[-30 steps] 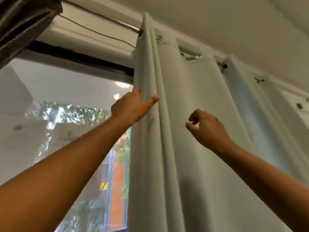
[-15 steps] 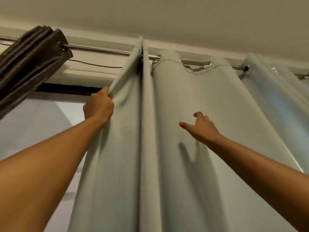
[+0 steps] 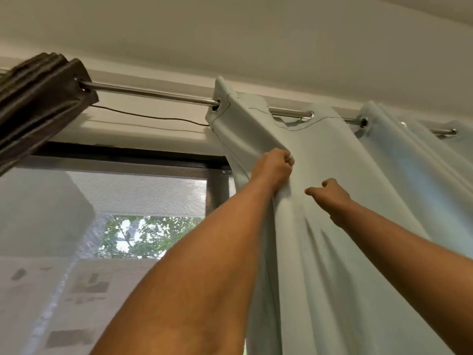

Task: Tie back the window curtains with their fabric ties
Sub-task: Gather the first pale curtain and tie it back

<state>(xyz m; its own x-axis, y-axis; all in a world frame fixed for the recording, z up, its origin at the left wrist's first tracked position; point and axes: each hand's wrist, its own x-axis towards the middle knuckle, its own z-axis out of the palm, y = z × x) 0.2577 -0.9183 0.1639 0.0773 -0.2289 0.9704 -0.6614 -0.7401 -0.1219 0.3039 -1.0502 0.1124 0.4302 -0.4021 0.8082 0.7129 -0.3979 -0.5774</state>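
A pale green eyelet curtain (image 3: 332, 252) hangs from a chrome rod (image 3: 153, 94) on the right half of the window. My left hand (image 3: 272, 169) grips a fold of its leading edge, high up below the first eyelet. My right hand (image 3: 330, 194) is just to the right, fingers curled and thumb pointing left, in front of the cloth; whether it holds any fabric is unclear. A dark brown curtain (image 3: 38, 98) is bunched at the rod's left end. No fabric tie is in view.
The window (image 3: 115, 213) with a mesh screen shows trees and a building outside. A thin wire (image 3: 153, 117) runs under the rod. The ceiling (image 3: 230, 34) is close above.
My left hand has pulled the pale curtain's leading edge to the right along the rod, uncovering more window. My right hand has curled its fingers and stays near the left hand.
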